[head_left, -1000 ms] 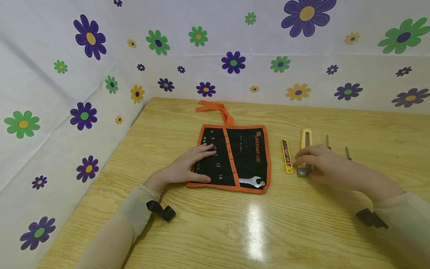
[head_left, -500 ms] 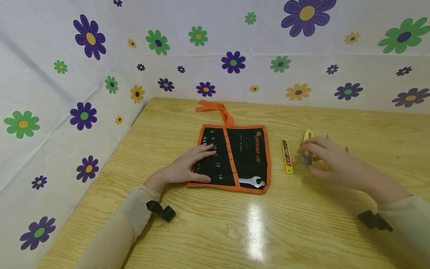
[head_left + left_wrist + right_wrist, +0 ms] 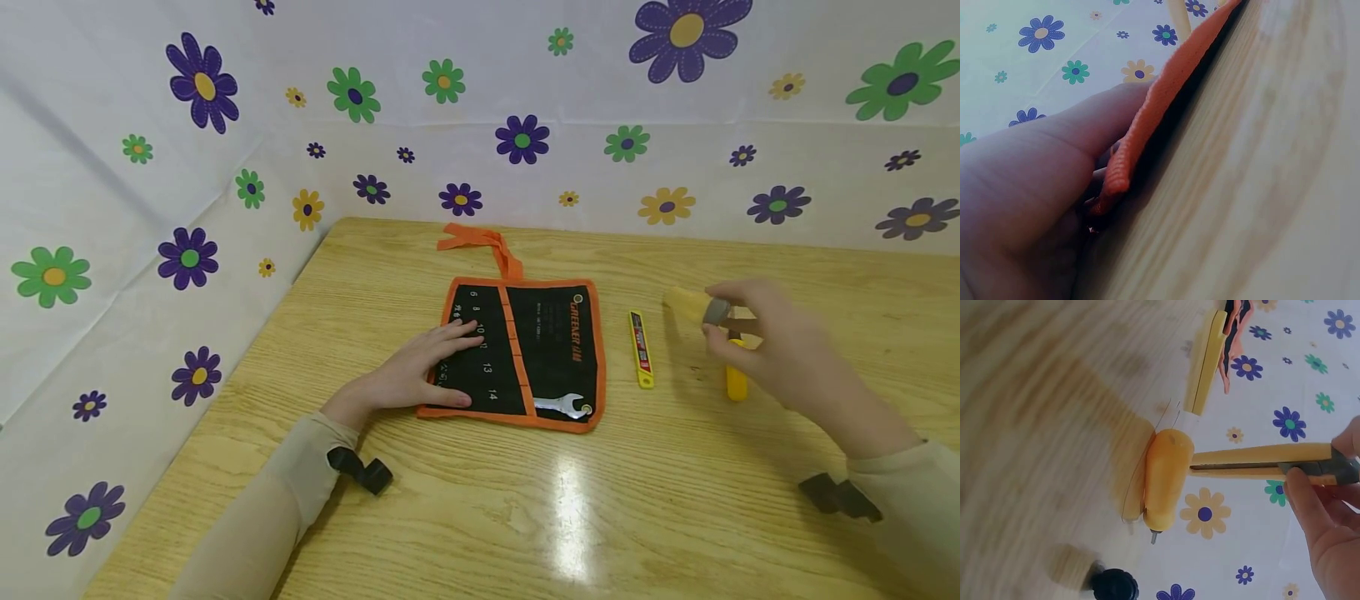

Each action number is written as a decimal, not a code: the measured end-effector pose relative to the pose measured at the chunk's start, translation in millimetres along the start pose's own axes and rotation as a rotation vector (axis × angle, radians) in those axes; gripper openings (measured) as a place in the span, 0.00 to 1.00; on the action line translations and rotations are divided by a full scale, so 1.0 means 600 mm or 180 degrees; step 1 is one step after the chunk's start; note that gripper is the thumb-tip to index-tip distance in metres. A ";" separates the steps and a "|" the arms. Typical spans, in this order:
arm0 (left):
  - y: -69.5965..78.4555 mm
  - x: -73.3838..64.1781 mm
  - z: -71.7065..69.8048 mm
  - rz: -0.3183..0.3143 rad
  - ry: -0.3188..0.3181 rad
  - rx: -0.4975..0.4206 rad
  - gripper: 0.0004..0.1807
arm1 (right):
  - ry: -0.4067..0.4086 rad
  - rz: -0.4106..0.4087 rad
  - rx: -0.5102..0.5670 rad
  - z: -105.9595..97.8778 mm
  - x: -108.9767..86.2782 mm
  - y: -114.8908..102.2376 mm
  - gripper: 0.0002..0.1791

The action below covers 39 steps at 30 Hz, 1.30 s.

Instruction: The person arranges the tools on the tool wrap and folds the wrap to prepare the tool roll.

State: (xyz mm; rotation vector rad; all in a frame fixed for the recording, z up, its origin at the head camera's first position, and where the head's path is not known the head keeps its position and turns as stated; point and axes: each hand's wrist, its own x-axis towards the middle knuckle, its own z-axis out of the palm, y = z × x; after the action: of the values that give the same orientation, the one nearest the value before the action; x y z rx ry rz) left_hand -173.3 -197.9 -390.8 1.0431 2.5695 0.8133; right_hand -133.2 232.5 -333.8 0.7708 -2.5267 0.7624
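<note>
My left hand (image 3: 408, 373) lies with fingers extended on the left part of a black tool pouch (image 3: 555, 350) with orange trim. In the left wrist view, the thumb side of the hand lies along the pouch's orange edge (image 3: 1147, 119). A silver wrench (image 3: 562, 406) sticks out of the pouch's lowest pocket. My right hand (image 3: 783, 350) pinches a yellow utility knife (image 3: 1260, 454) by its grey end, thumb against fingers, holding it above the table. Below the knife lies a screwdriver with a yellow handle (image 3: 1168, 478).
Between the pouch and the right hand lies a slim yellow case (image 3: 641, 350) with a red and black label. A black handle end (image 3: 1114, 585) shows in the right wrist view. An orange tie (image 3: 480, 237) trails behind the pouch. Flowered white cloth (image 3: 450, 150) hangs behind the table.
My right hand has taken hold of the utility knife, raised it and shifted it right, tilting it. The screwdriver's yellow handle has come into view beneath. The left hand stays still.
</note>
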 end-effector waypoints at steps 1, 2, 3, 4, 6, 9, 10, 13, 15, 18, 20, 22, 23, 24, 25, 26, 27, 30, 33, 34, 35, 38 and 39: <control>0.000 0.000 0.000 0.0001 0.0000 -0.0001 0.45 | 0.0101 -0.0018 -0.0012 0.000 0.000 0.000 0.30; 0.000 0.000 0.000 0.0002 0.0001 -0.0003 0.45 | 0.0180 -0.0011 0.0014 0.000 0.000 0.000 0.30; 0.000 0.000 0.000 0.0003 0.0002 -0.0002 0.45 | 0.0261 0.0005 0.0045 0.000 0.000 -0.001 0.30; 0.000 0.000 0.000 0.0008 0.0002 -0.0003 0.45 | 0.0323 0.0045 0.0105 -0.001 0.000 -0.003 0.30; 0.000 0.000 0.000 0.0011 0.0002 -0.0006 0.45 | 0.0403 0.0148 0.0247 -0.002 0.000 -0.007 0.29; -0.001 0.000 0.000 0.0016 0.0003 -0.0011 0.45 | 0.0408 0.0368 0.0550 -0.003 0.000 -0.015 0.27; -0.001 0.000 0.000 0.0016 0.0004 -0.0015 0.45 | 0.0391 0.0419 0.0674 -0.003 0.000 -0.018 0.26; -0.002 0.000 0.000 0.0010 0.0006 -0.0010 0.45 | 0.0321 0.0480 0.1206 0.002 -0.001 -0.024 0.23; -0.003 0.000 0.000 0.0007 0.0009 -0.0009 0.45 | 0.0284 0.0415 0.1698 0.008 -0.001 -0.024 0.22; -0.001 0.000 0.000 -0.0001 0.0009 -0.0020 0.45 | 0.0245 0.0206 0.2479 0.020 -0.001 -0.022 0.21; -0.001 0.000 0.000 0.0006 0.0009 -0.0030 0.45 | 0.0226 0.0118 0.2816 0.028 -0.001 -0.023 0.20; 0.000 0.000 -0.001 0.0002 0.0005 -0.0036 0.45 | 0.0200 0.0083 0.2979 0.033 -0.001 -0.025 0.20; 0.000 0.000 -0.001 0.0005 0.0004 -0.0035 0.45 | 0.0172 0.0114 0.2998 0.035 -0.001 -0.027 0.20; 0.000 0.000 -0.001 0.0010 0.0006 -0.0031 0.45 | 0.0142 0.0130 0.3052 0.036 -0.001 -0.029 0.20; 0.000 0.000 -0.001 0.0016 0.0005 -0.0030 0.45 | 0.0097 0.0174 0.3069 0.037 -0.001 -0.032 0.19; 0.000 0.000 -0.001 0.0017 0.0004 -0.0029 0.45 | 0.0049 0.0218 0.3086 0.038 -0.002 -0.034 0.19; -0.001 0.000 -0.001 0.0019 0.0004 -0.0024 0.45 | -0.0001 0.0265 0.3097 0.038 -0.003 -0.037 0.19; -0.003 0.001 0.000 0.0020 -0.0001 -0.0016 0.45 | -0.0117 0.0375 0.3115 0.039 -0.004 -0.043 0.18; -0.005 0.001 0.001 0.0019 -0.0002 -0.0010 0.45 | -0.0199 0.0418 0.3132 0.042 -0.004 -0.047 0.17; -0.005 0.001 0.001 0.0018 -0.0001 -0.0016 0.45 | -0.0225 0.0430 0.3137 0.044 -0.004 -0.048 0.17; -0.005 0.001 0.001 0.0020 0.0000 -0.0019 0.45 | -0.0259 0.0438 0.3141 0.045 -0.004 -0.049 0.17; -0.005 0.002 0.001 0.0036 0.0003 -0.0025 0.45 | -0.0381 0.0577 0.3032 0.049 -0.005 -0.052 0.17; -0.005 0.002 0.002 0.0040 0.0005 -0.0023 0.45 | -0.0426 0.0648 0.2966 0.050 -0.006 -0.053 0.17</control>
State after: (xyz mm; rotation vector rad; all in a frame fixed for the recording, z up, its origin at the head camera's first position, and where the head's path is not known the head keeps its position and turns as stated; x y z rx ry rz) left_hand -175.7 -198.3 -393.4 1.0579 2.5619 0.8263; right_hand -117.3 193.6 -346.6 0.8366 -2.3024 2.0774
